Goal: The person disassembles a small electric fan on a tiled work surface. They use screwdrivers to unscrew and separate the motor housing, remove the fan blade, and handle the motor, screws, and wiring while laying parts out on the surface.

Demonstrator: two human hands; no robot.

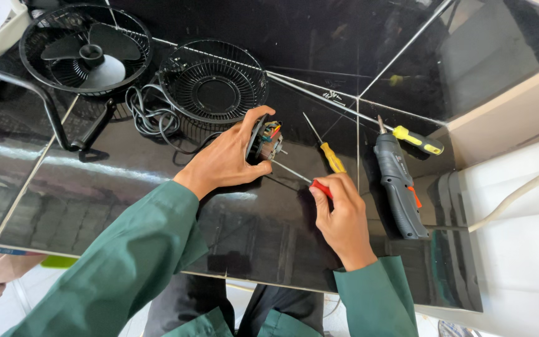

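Fan repair work fills a glossy black tiled surface. The left hand is clenched around a small fan motor, holding it on edge near the middle of the surface, with coloured wiring showing on its right face. The right hand grips a red-handled screwdriver whose thin shaft runs up and left until its tip meets the motor's side.

Judging by that contact, the step in hand is working a screw or fastening on the motor housing. The next move calls for the tip to sit squarely in its slot while the left hand keeps the motor from twisting; whether the tip is seated is too small to tell.

Just right of the motor lies a yellow-handled screwdriver. Further right rests a grey electric screwdriver, with a second yellow-handled screwdriver at its far end. A few loose screws lie beyond them. At the far left stand a fan guard with its blade and an empty grille, with a coiled black cable between them and the left hand.
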